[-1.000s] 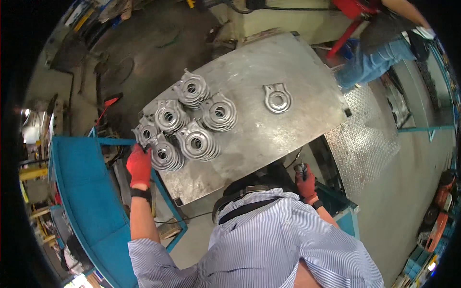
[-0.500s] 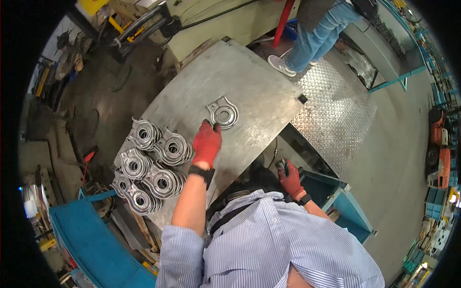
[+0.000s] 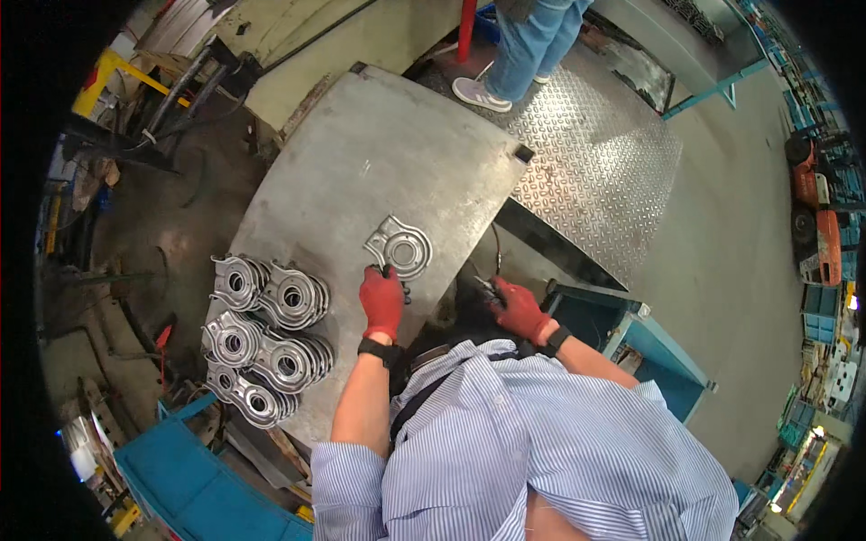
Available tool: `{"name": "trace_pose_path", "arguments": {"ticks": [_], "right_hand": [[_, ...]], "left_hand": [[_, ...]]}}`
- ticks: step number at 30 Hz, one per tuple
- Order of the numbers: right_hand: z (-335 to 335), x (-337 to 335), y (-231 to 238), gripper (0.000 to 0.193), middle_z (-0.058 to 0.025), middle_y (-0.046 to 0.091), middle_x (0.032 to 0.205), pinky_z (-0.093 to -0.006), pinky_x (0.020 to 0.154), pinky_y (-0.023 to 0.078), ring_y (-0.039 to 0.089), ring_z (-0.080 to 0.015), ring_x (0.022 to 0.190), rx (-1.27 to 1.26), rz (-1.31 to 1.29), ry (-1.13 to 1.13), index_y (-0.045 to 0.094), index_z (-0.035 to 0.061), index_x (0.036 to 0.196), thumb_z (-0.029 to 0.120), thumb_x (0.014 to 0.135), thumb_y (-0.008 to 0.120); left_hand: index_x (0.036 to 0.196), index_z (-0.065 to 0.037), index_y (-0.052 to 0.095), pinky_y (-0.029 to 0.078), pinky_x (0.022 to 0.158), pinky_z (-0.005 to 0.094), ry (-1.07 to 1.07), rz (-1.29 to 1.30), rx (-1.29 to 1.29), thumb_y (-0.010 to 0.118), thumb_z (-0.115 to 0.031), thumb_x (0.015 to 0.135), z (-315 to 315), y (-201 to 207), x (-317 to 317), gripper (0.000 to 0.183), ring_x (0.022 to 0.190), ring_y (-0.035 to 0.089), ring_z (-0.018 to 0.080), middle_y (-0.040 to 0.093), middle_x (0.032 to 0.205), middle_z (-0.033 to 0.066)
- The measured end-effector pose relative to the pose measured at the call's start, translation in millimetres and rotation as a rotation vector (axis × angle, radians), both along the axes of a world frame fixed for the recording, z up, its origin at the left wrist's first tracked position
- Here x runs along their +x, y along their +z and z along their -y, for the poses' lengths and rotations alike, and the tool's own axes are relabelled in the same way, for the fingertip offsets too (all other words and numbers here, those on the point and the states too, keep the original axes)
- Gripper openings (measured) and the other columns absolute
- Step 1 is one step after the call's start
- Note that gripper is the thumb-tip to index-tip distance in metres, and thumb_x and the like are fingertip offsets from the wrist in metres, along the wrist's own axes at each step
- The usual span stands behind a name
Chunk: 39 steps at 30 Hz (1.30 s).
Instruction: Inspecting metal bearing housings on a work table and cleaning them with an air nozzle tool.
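Note:
On the steel table (image 3: 316, 153) lies a single stamped metal bracket (image 3: 403, 249), with a round raised ring and a notched flange. Its near edge is pinched by my left hand (image 3: 382, 302), in a red glove with dark fingertips. Several stacks of like brackets (image 3: 290, 302) stand left of that hand. My right hand (image 3: 521, 309), gloved the same way, is off the table's near right edge. Its fingers are closed around a small, thin, grey metal thing (image 3: 485, 285), whose kind I cannot make out.
Beyond the table, a person in jeans (image 3: 532, 45) stands by a diamond-plate steel platform (image 3: 604, 153). A blue metal bin (image 3: 654, 347) is close to my right arm. At lower left stands a blue cart (image 3: 194, 482). An orange vehicle (image 3: 816, 216) is far right.
The bracket is nearer to me, with my left hand at its edge. My right hand has moved in toward the table. The whole view has shifted a little.

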State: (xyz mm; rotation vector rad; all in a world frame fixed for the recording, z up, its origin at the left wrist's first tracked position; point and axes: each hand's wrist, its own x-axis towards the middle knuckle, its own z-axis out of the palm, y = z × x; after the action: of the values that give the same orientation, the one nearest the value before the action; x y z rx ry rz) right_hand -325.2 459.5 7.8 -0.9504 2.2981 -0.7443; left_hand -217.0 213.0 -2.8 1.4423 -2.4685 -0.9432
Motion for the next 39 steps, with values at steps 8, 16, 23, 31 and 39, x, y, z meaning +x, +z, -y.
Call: {"name": "trace_pose_path", "arguments": {"ticks": [8, 16, 23, 31, 39], "right_hand": [[42.9, 15.8, -6.3, 0.035, -0.0218, 0.06, 0.085, -0.0467, 0.071, 0.045, 0.058, -0.0392, 0.083, 0.033, 0.013, 0.238, 0.049, 0.0014, 0.101, 0.024, 0.077, 0.059], [62.3, 21.5, -25.1, 0.037, -0.023, 0.06, 0.089, -0.0469, 0.072, 0.046, 0.058, -0.0401, 0.084, 0.075, 0.003, 0.201, 0.047, 0.0004, 0.101, 0.025, 0.077, 0.058], [64.5, 25.7, -22.3, 0.032, -0.0213, 0.062, 0.082, -0.0471, 0.068, 0.046, 0.06, -0.0383, 0.079, 0.069, -0.022, 0.187, 0.047, -0.0001, 0.097, 0.022, 0.077, 0.058], [63.7, 27.2, -21.9, 0.04, -0.023, 0.061, 0.084, -0.0464, 0.071, 0.046, 0.058, -0.04, 0.081, 0.11, 0.05, 0.194, 0.046, -0.0009, 0.104, 0.024, 0.075, 0.058], [60.2, 28.5, -22.9, 0.042, -0.0239, 0.06, 0.087, -0.0462, 0.073, 0.046, 0.058, -0.0398, 0.084, 0.088, 0.05, 0.166, 0.046, -0.0013, 0.106, 0.024, 0.075, 0.058]], "left_hand": [[0.097, 0.008, 0.047, 0.046, 0.075, 0.0441, 0.074, 0.098, 0.164, 0.065, -0.046, 0.076, -8.2, 6.9, 9.0, 0.061, 0.085, 0.059, 0.0406, 0.061, 0.086, 0.027], [0.1, 0.007, 0.046, 0.046, 0.077, 0.0439, -0.006, 0.134, 0.117, 0.067, -0.044, 0.073, -7.2, -7.5, 0.6, 0.061, 0.09, 0.058, 0.0416, 0.06, 0.092, 0.0284], [0.101, 0.006, 0.047, 0.045, 0.079, 0.0444, -0.005, 0.085, 0.177, 0.067, -0.04, 0.074, -4.4, -7.9, 0.6, 0.057, 0.092, 0.057, 0.0422, 0.06, 0.095, 0.0276], [0.101, 0.005, 0.048, 0.044, 0.08, 0.0449, -0.001, 0.079, 0.192, 0.066, -0.04, 0.074, -10.2, -3.4, 0.5, 0.055, 0.093, 0.057, 0.042, 0.06, 0.095, 0.0269], [0.098, 0.007, 0.046, 0.045, 0.077, 0.0454, -0.041, 0.043, 0.152, 0.065, -0.041, 0.075, -10.1, -17.1, 4.2, 0.056, 0.09, 0.058, 0.0423, 0.06, 0.091, 0.0284]]}}
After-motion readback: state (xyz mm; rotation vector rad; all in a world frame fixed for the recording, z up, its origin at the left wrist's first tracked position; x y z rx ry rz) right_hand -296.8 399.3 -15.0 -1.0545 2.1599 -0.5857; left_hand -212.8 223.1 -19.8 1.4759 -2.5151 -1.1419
